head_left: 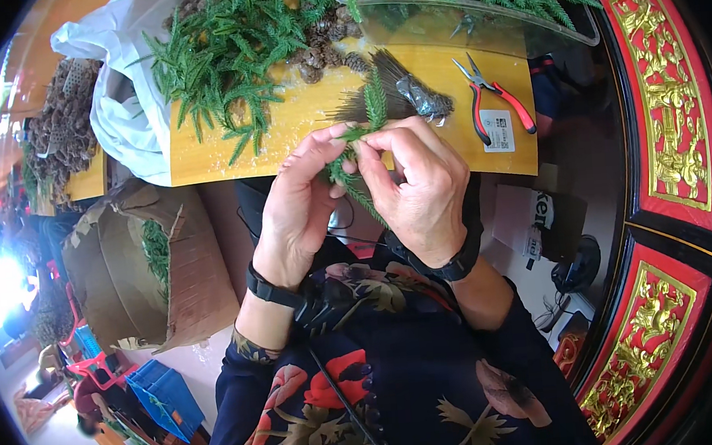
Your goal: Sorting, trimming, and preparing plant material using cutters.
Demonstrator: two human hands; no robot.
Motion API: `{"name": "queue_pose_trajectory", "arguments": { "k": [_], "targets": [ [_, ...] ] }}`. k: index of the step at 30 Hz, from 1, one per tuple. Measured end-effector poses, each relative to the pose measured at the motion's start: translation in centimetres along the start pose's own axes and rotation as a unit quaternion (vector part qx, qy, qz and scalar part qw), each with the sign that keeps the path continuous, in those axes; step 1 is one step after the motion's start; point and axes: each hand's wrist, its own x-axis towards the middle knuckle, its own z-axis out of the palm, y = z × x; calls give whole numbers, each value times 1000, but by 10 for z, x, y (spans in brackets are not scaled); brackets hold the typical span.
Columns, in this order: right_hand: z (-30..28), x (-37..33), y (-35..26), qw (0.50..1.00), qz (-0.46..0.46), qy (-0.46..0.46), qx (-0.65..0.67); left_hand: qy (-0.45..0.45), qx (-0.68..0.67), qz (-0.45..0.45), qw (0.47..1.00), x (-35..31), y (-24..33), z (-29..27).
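Observation:
Between the fingertips of both hands, just off the near edge of the yellow tabletop [309, 151], is a green artificial pine sprig [375, 100]. One end of it points up and away, while other green needles hang below the fingers. My left hand [302, 193] pinches it from the left with thumb and forefinger. My right hand [421, 180] closes on it from the right, thumb against fingers. Whether a wire lies in the pinch is hidden. Just beyond the hands lie a bundle of thin dark wires [389, 78] and red-handled pliers [484, 95].
A heap of green sprigs [234, 52] and brown pine cones [322, 54] covers the far table. A clear plastic bin [457, 14] of sprigs stands far right, a white plastic bag [115, 82] far left. An open cardboard box [138, 265] and a blue crate [165, 399] sit lower left.

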Motion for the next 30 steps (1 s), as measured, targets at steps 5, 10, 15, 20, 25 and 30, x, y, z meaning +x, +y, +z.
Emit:
{"name": "queue_pose_trajectory", "arguments": {
  "k": [5,10,15,20,25,30],
  "targets": [
    [0,4,-7,992,32,-68,104,17,-57,-26,998,6,6,-19],
    [10,-2,-2,994,16,-53,96,13,-85,-30,996,5,9,-21],
    [13,-3,-3,995,-89,1,52,-4,-40,-1,999,1,13,-19],
    [14,-4,-5,992,-102,19,75,-30,5,37,999,-2,9,-23],
    [9,-1,-5,991,-96,0,96,-5,87,155,984,-9,-1,-15],
    [8,-8,-3,990,-43,-15,135,2,255,233,938,-12,-6,-26]
  ]
}}
